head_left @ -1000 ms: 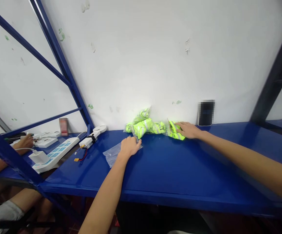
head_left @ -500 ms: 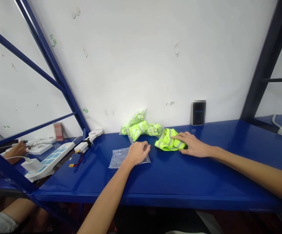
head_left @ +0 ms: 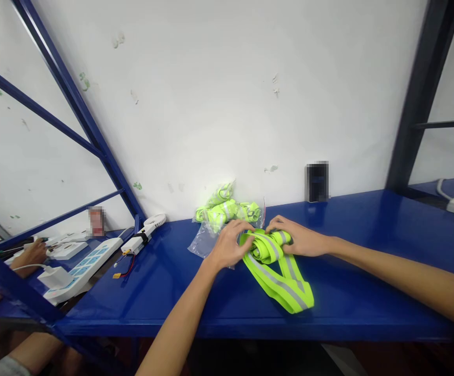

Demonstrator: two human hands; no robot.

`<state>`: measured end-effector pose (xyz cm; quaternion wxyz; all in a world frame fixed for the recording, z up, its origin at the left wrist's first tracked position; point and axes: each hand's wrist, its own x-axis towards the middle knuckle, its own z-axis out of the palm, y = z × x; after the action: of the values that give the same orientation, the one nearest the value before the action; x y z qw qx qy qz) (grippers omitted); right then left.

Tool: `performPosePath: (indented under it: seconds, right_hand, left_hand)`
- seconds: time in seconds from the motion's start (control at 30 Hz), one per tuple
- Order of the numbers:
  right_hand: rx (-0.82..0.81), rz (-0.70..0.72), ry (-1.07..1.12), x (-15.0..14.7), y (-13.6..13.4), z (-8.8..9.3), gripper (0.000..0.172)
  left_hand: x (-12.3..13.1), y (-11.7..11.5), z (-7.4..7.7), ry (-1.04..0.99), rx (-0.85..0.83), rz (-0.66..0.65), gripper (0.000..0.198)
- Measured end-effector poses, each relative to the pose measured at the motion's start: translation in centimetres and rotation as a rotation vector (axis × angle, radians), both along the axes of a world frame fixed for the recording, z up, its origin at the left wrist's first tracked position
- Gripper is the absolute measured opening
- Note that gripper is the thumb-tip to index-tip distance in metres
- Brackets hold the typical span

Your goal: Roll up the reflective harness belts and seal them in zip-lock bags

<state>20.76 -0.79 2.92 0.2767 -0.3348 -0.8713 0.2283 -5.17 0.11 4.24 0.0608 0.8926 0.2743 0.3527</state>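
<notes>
A neon-yellow reflective strap (head_left: 279, 284) with grey stripes lies partly unrolled on the blue table, its loop hanging toward the front edge. My left hand (head_left: 232, 243) grips the strap's left side between thumb and fingers. On the right side of the bundle, my right hand (head_left: 299, 236) has its fingers curled around the rolled part. Behind my left hand lies a clear plastic bag (head_left: 203, 241), partly hidden by it. Several more bagged neon-yellow straps (head_left: 227, 208) are heaped against the wall.
A white handheld fan (head_left: 154, 222) and a white battery pack with red wires (head_left: 135, 243) lie at the left. Beyond the blue frame are a power strip (head_left: 85, 269) and another person's hand (head_left: 34, 253). A dark box (head_left: 317, 183) stands against the wall.
The strap has come nearer the front and a long loop of it has unrolled. My left hand has moved right, from above the clear bag onto the strap; the bag has shifted back.
</notes>
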Motion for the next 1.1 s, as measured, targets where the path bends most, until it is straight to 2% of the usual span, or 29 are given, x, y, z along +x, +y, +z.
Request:
performPosePath:
  seconds: [0.1, 0.2, 0.27, 0.33, 0.43, 0.5, 0.67, 0.73, 0.83, 0.9, 1.03, 1.1]
  right_hand:
    - [-0.16, 0.002, 0.165, -0.7, 1.0, -0.6, 0.046]
    - [-0.392, -0.016, 0.394, -1.2, 1.6, -1.2, 0.039]
    - [-0.532, -0.083, 0.573, -1.6, 1.7, -1.4, 0.042]
    - [-0.665, -0.166, 0.719, -2.1, 1.5, -1.1, 0.053]
    - [-0.792, -0.214, 0.84, -2.7, 0.7, 0.1, 0.069]
    - [-0.83, -0.192, 0.873, -3.0, -0.2, 1.2, 0.072]
    - [-0.938, -0.18, 0.935, -3.3, -2.3, 2.5, 0.05]
    - [-0.955, -0.145, 0.904, -3.0, -3.3, 2.6, 0.048]
    - [-0.891, -0.099, 0.726, -1.9, -4.8, 2.8, 0.07]
    - [-0.76, -0.127, 0.516, -1.2, -5.9, 3.0, 0.078]
    - [-0.327, -0.091, 0.067, -0.7, -6.8, 3.2, 0.055]
    - [-0.082, -0.132, -0.016, -0.8, -6.4, 2.9, 0.064]
  left_hand:
    - [0.3, -1.4, -0.1, 0.097, -0.125, -0.07, 0.037]
    - [-0.2, -1.8, 0.0, 0.093, -0.21, -0.062, 0.066]
    - [-0.4, -1.8, 0.3, 0.054, -0.259, -0.086, 0.083]
    - [-0.4, -1.6, 0.7, 0.017, -0.32, -0.135, 0.091]
    - [-0.1, -1.4, 1.4, -0.021, -0.412, -0.181, 0.095]
    - [0.1, -1.2, 1.6, -0.039, -0.439, -0.161, 0.095]
    - [0.4, -1.3, 1.7, -0.01, -0.266, -0.049, 0.08]
    - [0.4, -1.8, 2.1, 0.009, -0.217, -0.024, 0.067]
    - [-0.1, -2.7, 2.7, 0.003, -0.233, -0.027, 0.047]
    - [-0.5, -3.3, 2.9, -0.057, -0.282, -0.046, 0.046]
    - [-0.3, -3.6, 1.9, -0.292, -0.512, 0.042, 0.056]
    - [0.4, -3.2, 1.0, -0.418, -0.674, 0.073, 0.058]
